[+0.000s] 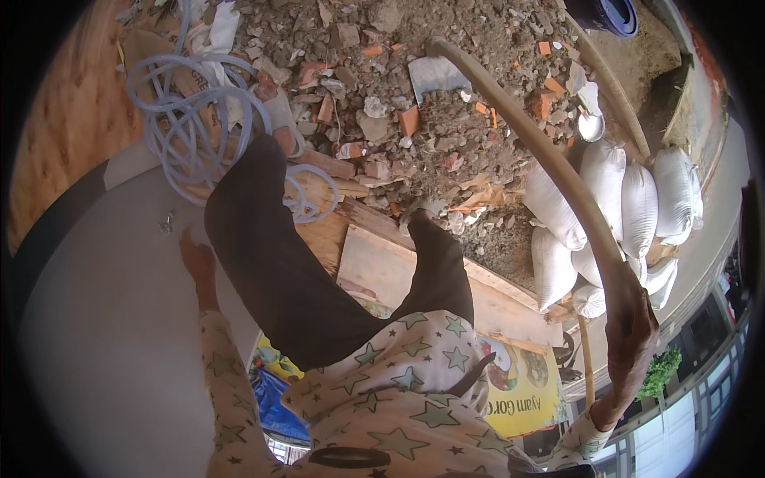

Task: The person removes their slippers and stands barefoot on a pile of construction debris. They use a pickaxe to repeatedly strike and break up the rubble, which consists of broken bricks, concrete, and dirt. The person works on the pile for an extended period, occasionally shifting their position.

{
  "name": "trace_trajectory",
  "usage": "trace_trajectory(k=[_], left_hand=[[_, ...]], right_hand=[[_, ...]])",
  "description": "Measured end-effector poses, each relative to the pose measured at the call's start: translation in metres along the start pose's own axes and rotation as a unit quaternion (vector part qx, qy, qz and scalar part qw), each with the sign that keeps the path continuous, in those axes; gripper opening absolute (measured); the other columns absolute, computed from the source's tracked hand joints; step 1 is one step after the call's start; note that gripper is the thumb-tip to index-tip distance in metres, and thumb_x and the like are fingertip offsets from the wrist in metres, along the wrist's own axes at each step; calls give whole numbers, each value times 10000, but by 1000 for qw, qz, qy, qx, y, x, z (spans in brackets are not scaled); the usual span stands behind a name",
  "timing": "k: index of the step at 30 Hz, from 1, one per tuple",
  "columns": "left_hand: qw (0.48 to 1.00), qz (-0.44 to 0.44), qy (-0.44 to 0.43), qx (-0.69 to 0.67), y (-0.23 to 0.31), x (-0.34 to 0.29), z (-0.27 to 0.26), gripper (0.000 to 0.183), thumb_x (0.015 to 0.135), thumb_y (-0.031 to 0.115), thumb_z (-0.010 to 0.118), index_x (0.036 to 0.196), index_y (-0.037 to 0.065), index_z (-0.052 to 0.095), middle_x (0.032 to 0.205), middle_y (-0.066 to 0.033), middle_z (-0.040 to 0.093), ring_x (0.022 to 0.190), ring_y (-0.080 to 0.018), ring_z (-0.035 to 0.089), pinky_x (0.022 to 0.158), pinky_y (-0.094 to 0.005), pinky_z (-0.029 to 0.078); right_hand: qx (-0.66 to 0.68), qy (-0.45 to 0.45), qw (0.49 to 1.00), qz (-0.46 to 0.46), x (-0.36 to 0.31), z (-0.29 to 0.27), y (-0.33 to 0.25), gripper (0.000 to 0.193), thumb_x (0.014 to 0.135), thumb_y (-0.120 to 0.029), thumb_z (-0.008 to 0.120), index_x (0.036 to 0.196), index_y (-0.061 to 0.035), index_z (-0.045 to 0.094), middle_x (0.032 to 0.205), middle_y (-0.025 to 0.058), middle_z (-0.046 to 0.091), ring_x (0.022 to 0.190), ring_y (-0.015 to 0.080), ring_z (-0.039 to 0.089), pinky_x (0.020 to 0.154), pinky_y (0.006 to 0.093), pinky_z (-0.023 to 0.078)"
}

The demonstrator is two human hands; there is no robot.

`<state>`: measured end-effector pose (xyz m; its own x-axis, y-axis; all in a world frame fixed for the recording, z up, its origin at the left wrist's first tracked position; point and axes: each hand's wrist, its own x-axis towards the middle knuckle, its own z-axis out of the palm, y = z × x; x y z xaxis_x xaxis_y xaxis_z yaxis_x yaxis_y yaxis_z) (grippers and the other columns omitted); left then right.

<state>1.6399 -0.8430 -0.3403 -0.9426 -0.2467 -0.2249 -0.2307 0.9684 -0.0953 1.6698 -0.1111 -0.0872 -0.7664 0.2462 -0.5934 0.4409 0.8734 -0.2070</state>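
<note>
My right hand [631, 327] is wrapped round the end of a long wooden handle [550, 151], which belongs to a hoe. At its far end the flat grey hoe blade [439, 77] rests on a heap of soil and broken brick [374, 127]. On the left, my left hand [197, 259] lies stretched against a smooth grey surface [119, 319], holding nothing. A small shiny bit [166, 222] is just beyond its fingertips. My feet stand at the near edge of the rubble, one beside a coil of translucent hose [187, 119].
Several full white sacks [606, 183] are piled at the right. A second wooden pole [613, 88] and a dark blue bucket [610, 16] are at the far right. Wooden boards [446, 279] edge the heap near a yellow banner [522, 390]. A plywood sheet [64, 135] stands left.
</note>
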Motion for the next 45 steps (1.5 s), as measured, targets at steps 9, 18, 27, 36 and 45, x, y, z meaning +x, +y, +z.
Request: trace_trajectory(k=[9, 18, 27, 36, 45], left_hand=[[973, -132, -186, 43, 14, -69, 23, 479, 904, 262, 613, 1259, -44, 517, 1277, -229, 565, 1145, -356, 581, 957, -436, 470], [962, -162, -219, 26, 10, -142, 27, 472, 904, 263, 615, 1252, -42, 522, 1266, -220, 570, 1115, -338, 595, 922, -422, 489], [961, -186, -204, 3, 37, -150, 7, 466, 904, 264, 616, 1245, -41, 526, 1255, -211, 575, 1086, -320, 609, 888, -408, 508], [894, -188, 5, -406, 128, -17, -57, 420, 919, 174, 600, 1276, -34, 528, 1227, -159, 587, 1051, -240, 607, 854, -325, 513], [889, 38, -206, -406, 299, 18, -111, 508, 913, 192, 594, 1346, -45, 475, 1265, -187, 582, 1105, -219, 595, 874, -323, 498]], right_hand=[[-96, 0, 995, 6, -7, 10, 11, 478, 907, -165, 466, 1366, -39, 508, 1315, 183, 590, 1141, 395, 614, 955, 509, 501], [-79, 3, 996, -31, -11, 10, 25, 498, 933, -257, 452, 1370, -24, 502, 1309, 207, 587, 1176, 415, 586, 990, 513, 473], [-65, 0, 997, -50, -7, 8, 33, 517, 931, -297, 457, 1368, -24, 503, 1302, 210, 589, 1175, 413, 587, 995, 518, 469], [-70, 7, 995, -68, -11, 6, 29, 499, 936, -285, 447, 1362, -31, 506, 1298, 213, 589, 1137, 423, 607, 962, 523, 493], [9, 38, 999, -3, -20, 31, 3, 505, 775, -32, 524, 1278, -33, 578, 1142, 219, 641, 938, 429, 666, 784, 482, 540]])
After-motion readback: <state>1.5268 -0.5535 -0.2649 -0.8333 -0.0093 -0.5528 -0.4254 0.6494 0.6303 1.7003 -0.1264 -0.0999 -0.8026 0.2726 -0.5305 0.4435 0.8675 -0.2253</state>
